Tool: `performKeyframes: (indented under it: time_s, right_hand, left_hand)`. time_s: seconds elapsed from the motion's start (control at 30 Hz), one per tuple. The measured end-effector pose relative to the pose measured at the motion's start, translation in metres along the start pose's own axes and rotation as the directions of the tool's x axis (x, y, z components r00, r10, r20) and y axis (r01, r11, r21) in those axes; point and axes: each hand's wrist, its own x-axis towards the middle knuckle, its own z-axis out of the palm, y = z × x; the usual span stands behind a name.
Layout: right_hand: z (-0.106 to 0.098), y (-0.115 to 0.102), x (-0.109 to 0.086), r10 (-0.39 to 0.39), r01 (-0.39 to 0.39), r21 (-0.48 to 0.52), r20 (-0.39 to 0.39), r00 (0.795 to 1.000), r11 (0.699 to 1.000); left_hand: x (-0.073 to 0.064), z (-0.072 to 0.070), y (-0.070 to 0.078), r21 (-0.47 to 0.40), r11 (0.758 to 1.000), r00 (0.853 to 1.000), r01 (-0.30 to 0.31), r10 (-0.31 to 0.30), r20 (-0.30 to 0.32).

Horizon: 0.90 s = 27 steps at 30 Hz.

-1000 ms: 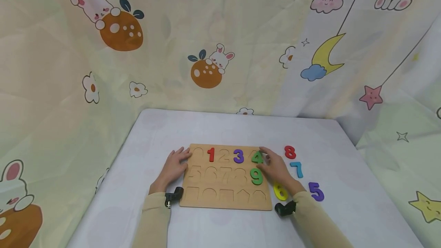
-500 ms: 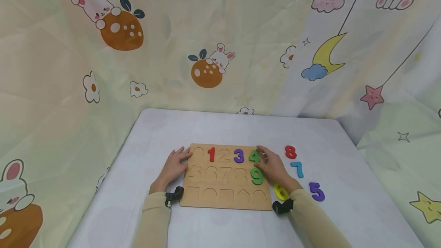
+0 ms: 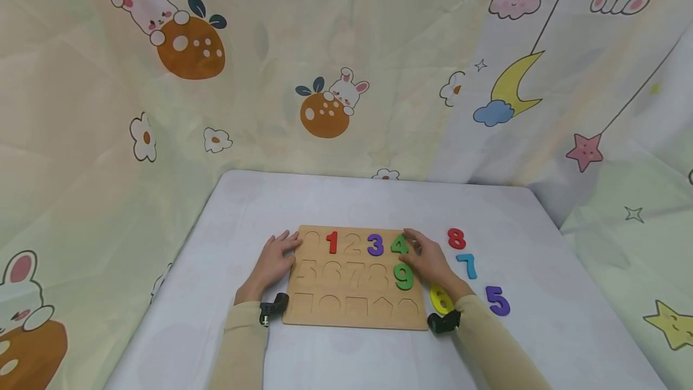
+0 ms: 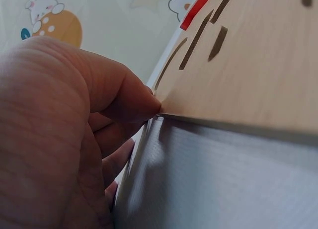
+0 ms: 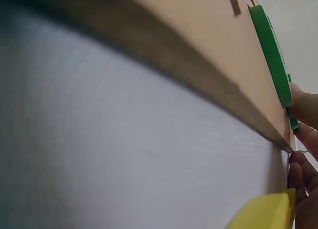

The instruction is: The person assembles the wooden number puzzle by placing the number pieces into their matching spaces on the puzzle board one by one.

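Note:
My right hand [image 3: 428, 257] pinches the green number 4 [image 3: 399, 244] between thumb and fingers, over the top-right corner of the wooden number puzzle board [image 3: 357, 316]. In the right wrist view my fingertips [image 5: 304, 110] meet the green pieces at the far end of the board's edge. On the left, my hand [image 3: 273, 260] rests against the board's side, thumb [image 4: 134, 97] touching its edge in the left wrist view. A red 1 [image 3: 332, 242] and purple 3 [image 3: 375, 245] lie in the top row, and a green 9 [image 3: 403, 277] lies below the 4.
Right of the board lie a red 8 [image 3: 456, 238], a blue 7 [image 3: 467, 266], a purple 5 [image 3: 497, 301] and a yellow 6 [image 3: 441, 300], partly covered by my right forearm. The table has a white cover [image 3: 335, 360]. A printed cloth [image 3: 260, 47] hangs behind.
My right hand has shifted slightly left with the green 4, which now sits farther left in the top row. The left hand and the board have stayed put.

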Motion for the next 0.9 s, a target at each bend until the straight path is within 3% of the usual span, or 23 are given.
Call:
performKeyframes:
  time_s: [0.47,0.63,0.9]
  right_hand:
    - [-0.012,0.009,-0.006,0.012,-0.012,0.036,-0.003,1.000,0.999]
    - [-0.025,0.018,-0.008,-0.010,0.011,0.024,-0.049,0.999,1.000]
    - [-0.048,0.033,-0.012,-0.036,0.037,0.002,-0.161,0.986,0.999]
  left_hand:
    - [0.000,0.000,0.001,-0.004,1.000,1.000,0.017,-0.017,0.007]
    - [0.000,0.000,0.000,-0.001,1.000,1.000,0.000,0.000,0.005]
    - [0.001,0.001,-0.001,0.000,1.000,1.000,0.023,-0.023,0.021]
